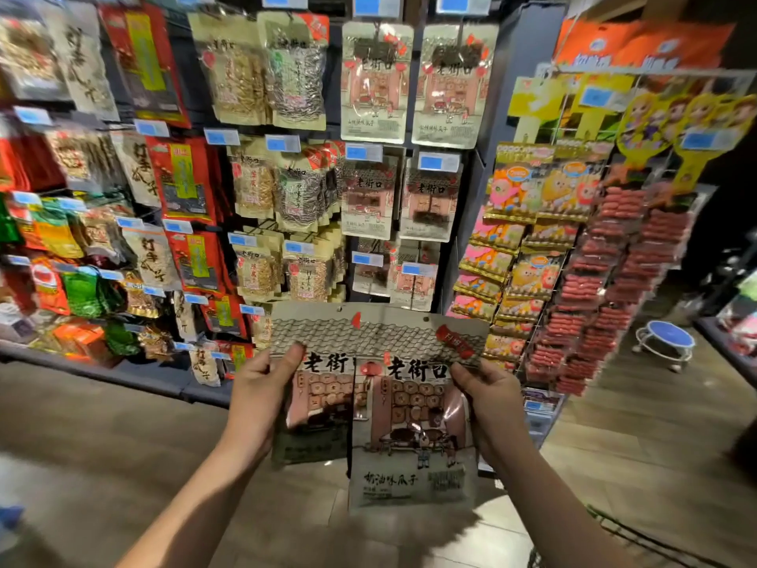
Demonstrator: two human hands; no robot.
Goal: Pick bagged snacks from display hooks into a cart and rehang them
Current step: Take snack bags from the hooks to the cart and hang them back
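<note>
Two overlapping snack bags, rear bag (311,407) and front bag (413,436), held upright below the hanging bags (370,82) of the hook display. The left hand (258,399) pinches the rear bag's left edge, thumb on its face; the right hand (489,397) pinches the front bag's right edge. Remaining fingers lie hidden behind both bags.

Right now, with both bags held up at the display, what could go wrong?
1. The left hand and right hand pinch only the edges of two overlapping bags: the rear bag could slip out from behind the front bag.
2. Their hang holes are offset, so one hook may catch only one bag.
3. The sausage rack hangs close on the right; an elbow could knock it.
</note>
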